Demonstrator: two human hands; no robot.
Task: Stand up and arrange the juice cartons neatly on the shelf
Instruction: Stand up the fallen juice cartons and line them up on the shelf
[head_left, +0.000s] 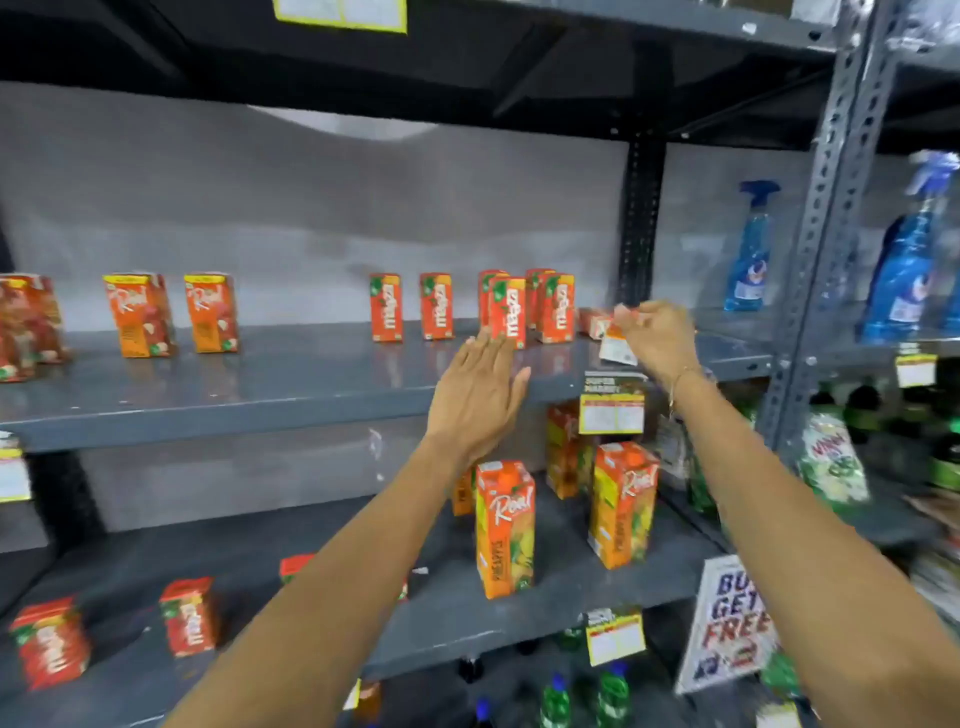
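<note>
**Shelf count**

Upper grey metal shelf (291, 384): about six upright small orange Maaza juice cartons (386, 307) and two orange Real cartons (139, 315). Lower shelf: two tall orange Real pineapple cartons (505, 529). Two blue spray bottles (750, 249).

Fallen carton (595, 321) half hidden behind right hand (660, 338); leftmost cartons (23, 325) cut off, blurred.

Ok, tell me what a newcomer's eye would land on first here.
Two bare arms reach up from the bottom: the left hand is open and flat at the shelf edge, and the right hand pinches a small juice carton at the right end. Behind them, small orange cartons stand upright in a loose, uneven row. Bright blue spray bottles stand out on the next rack to the right.
</note>
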